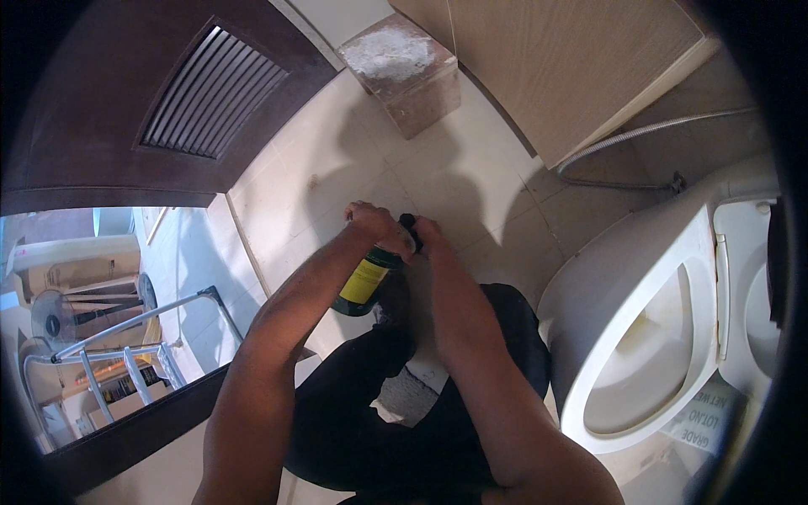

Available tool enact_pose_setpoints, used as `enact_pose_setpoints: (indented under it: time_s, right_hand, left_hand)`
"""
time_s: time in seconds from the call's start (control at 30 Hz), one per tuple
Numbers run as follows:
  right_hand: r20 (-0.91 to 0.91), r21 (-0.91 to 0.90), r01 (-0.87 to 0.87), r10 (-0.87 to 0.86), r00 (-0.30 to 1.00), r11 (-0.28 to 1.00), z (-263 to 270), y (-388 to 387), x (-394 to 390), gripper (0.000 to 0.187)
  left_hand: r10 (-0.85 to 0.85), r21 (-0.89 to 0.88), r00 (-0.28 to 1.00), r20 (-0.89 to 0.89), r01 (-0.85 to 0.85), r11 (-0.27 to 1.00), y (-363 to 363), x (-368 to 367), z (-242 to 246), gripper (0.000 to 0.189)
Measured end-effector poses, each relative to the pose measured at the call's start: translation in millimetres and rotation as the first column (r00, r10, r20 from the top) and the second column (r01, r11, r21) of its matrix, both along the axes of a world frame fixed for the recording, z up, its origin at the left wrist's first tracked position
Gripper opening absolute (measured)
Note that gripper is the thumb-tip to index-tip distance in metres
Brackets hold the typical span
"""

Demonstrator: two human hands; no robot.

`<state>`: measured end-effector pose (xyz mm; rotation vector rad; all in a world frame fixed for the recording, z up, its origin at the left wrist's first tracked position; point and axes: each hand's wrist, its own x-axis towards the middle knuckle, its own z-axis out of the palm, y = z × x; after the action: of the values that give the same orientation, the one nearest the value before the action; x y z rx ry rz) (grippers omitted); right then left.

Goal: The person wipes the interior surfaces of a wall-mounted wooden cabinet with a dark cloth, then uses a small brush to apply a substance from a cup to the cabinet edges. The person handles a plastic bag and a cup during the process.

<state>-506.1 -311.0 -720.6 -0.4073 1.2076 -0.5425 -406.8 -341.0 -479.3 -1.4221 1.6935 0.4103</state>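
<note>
My left hand (377,228) is closed over the upper part of a dark green cylinder with a yellow label (363,284), which leans above the tiled floor. Against its top end is a black knob-like part (407,221), and my right hand (428,235) has its fingers around the side of that part. What kind of container it is cannot be told for certain. My fingertips are partly hidden. Both hands are near each other, in front of my bent knees.
A toilet with its seat down (637,353) stands close on the right, a braided hose (606,140) behind it. Ahead sits a dusty brown box-shaped block (410,95) beside a wooden cabinet (543,63). A louvred dark door (113,95) is at upper left; a metal ladder (136,328) lies beyond the doorway.
</note>
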Motion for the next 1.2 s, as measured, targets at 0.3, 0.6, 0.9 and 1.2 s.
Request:
enact_pose_setpoints:
  time_s: [0.3, 0.6, 0.9, 1.2]
  right_hand:
    - [-0.353, -0.542, -0.331, 0.147, 0.924, 0.773, 85, 11, 24, 0.030]
    - [-0.326, -0.713, -0.116, -0.180, 0.928, 0.692, 243, 2, 26, 0.032]
    - [0.238, -0.442, 0.422, -0.350, 0.906, 0.792, 304, -3, -80, 0.041]
    - [0.403, -0.286, 0.473, -0.343, 0.849, 0.833, 424, 75, -165, 0.036]
  left_hand:
    - [0.093, 0.017, 0.992, -0.080, -0.092, 0.996, 22, 30, 48, 0.099]
    - [0.053, -0.321, 0.940, -0.336, -0.168, 0.932, 79, 65, 132, 0.142]
    - [-0.178, -0.508, 0.844, -0.506, -0.125, 0.852, 51, 72, 25, 0.148]
    - [-0.303, -0.447, 0.705, -0.642, -0.023, 0.894, 16, 46, 24, 0.152]
